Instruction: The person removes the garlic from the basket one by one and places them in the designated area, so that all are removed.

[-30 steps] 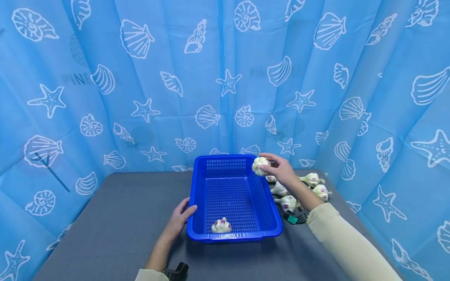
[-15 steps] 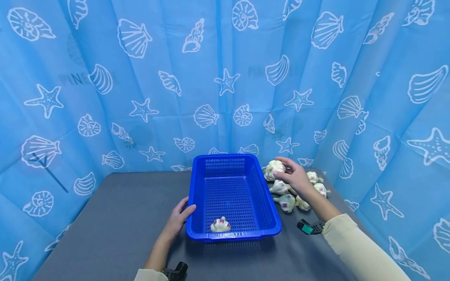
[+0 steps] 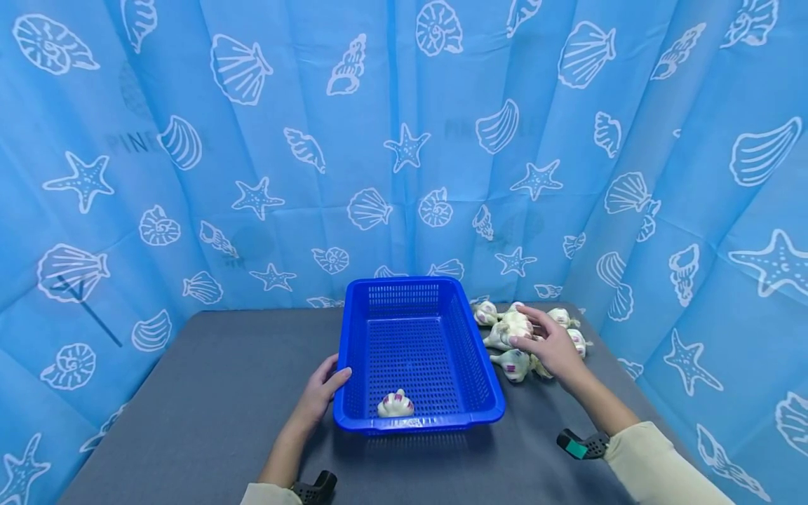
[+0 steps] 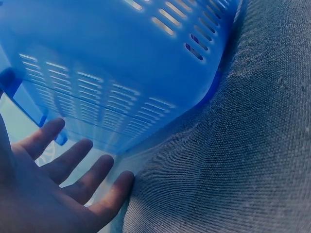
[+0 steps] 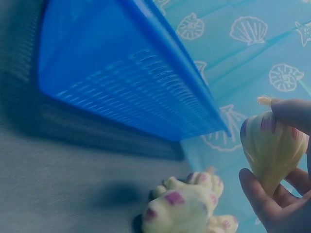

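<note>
A blue perforated plastic basket (image 3: pixel 413 358) stands on the table, with one garlic bulb (image 3: pixel 395 405) inside near its front wall. My left hand (image 3: pixel 320 393) holds the basket's left rim, thumb over the edge and fingers outside. In the left wrist view those fingers (image 4: pixel 92 167) are spread beside the slotted wall. Right of the basket, my right hand (image 3: pixel 558 351) holds a cream garlic bulb (image 5: pixel 274 145) between thumb and fingers, over the other bulbs. Its stem points down in the right wrist view.
Several garlic bulbs (image 3: pixel 513 365) lie in a cluster to the right of the basket, some partly hidden behind the right hand. Grey cloth covers the table (image 3: pixel 240 393). A blue shell-patterned curtain (image 3: pixel 404 175) hangs behind and at both sides.
My right hand has moved with its garlic bulb from the basket's far right corner, rightward and nearer to me, over the other bulbs. The left hand and basket have stayed in place.
</note>
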Demonstrator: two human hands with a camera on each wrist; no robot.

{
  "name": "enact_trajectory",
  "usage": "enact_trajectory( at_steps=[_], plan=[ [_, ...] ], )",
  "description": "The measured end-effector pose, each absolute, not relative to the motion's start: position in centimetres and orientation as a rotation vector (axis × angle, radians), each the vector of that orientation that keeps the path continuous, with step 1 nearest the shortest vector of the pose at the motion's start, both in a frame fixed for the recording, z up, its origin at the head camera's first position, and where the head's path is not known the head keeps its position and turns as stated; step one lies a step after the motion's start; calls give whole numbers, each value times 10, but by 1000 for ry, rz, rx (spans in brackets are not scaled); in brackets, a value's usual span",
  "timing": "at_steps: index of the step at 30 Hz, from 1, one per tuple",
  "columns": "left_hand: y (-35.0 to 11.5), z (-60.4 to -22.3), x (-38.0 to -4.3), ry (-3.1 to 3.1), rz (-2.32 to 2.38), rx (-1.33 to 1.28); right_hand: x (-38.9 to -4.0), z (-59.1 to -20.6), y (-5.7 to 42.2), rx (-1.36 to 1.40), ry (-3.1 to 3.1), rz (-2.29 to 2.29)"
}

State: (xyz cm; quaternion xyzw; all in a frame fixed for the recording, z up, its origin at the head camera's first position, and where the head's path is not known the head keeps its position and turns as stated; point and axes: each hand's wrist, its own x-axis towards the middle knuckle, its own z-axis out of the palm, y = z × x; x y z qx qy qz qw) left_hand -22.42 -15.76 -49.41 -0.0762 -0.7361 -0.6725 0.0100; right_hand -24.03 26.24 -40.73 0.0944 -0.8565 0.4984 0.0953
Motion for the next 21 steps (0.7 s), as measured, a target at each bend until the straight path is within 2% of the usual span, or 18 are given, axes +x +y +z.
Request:
enact_trajectory(
  at_steps=[21],
  plan=[
    [-158, -497, -225, -2334, -2068, -225, -202, -468, 277, 190, -2616, 1310]
  ],
)
